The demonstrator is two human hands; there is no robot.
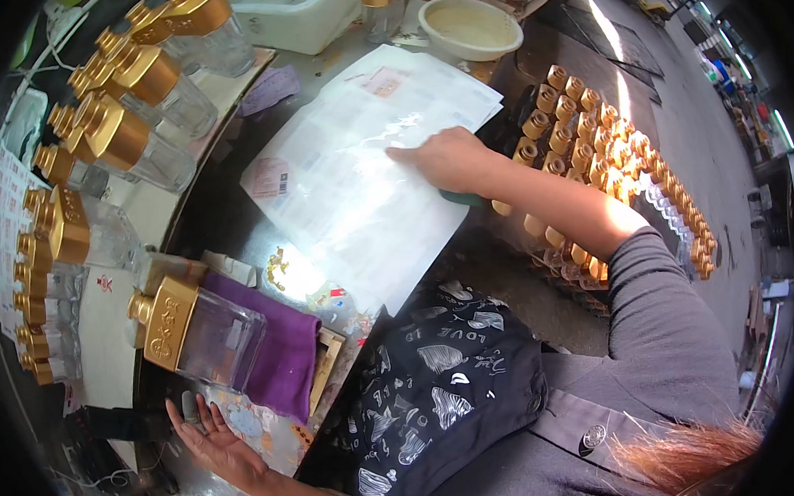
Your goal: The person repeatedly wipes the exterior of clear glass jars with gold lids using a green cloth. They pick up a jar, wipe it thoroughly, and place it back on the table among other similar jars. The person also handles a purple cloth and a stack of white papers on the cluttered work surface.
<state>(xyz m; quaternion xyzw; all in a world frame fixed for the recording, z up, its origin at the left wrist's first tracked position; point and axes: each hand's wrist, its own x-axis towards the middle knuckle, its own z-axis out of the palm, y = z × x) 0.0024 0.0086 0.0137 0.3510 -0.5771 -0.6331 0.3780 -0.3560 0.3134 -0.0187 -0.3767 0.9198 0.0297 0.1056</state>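
Note:
My right hand (pixel 449 156) rests over the glossy white sheets (pixel 346 183), with one finger stretched out and touching the top sheet. Its other fingers curl under, so any grip on the sheet is hidden. Below the wrist a bit of dark green (pixel 460 198) shows. My left hand (pixel 224 449) is held palm up with fingers apart and nothing in it; a grey cover sits on one fingertip. Just beyond it a clear glass bottle (pixel 216 338) with a gold embossed shoulder and neck (pixel 171 324) lies on a purple cloth (pixel 284 348).
Several gold-necked bottles (pixel 122 138) line a raised shelf (pixel 188 181) on the left. More gold bottles (pixel 584 150) stand in rows at the right. A round basin (pixel 471 49) and a white tub (pixel 304 24) sit at the back. Under the cloth is a wooden frame (pixel 326 373).

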